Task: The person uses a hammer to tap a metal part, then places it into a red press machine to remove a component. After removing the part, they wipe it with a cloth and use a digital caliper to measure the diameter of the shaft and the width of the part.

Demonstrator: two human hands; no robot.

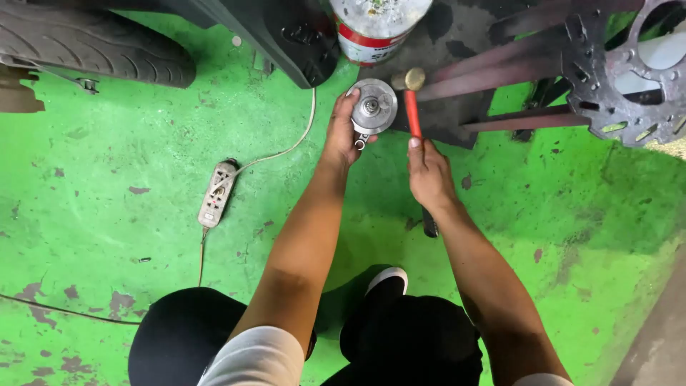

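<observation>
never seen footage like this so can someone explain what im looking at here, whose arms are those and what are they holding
The one picture comes from a camera on a person's head, looking down at their own arms and knees as they crouch on a green painted floor. The left hand holds a round metal part against the floor. The right hand grips a hammer with a red handle, its head beside that part. A power strip lies to the left, a tyre at top left, and a brake disc at top right.
</observation>
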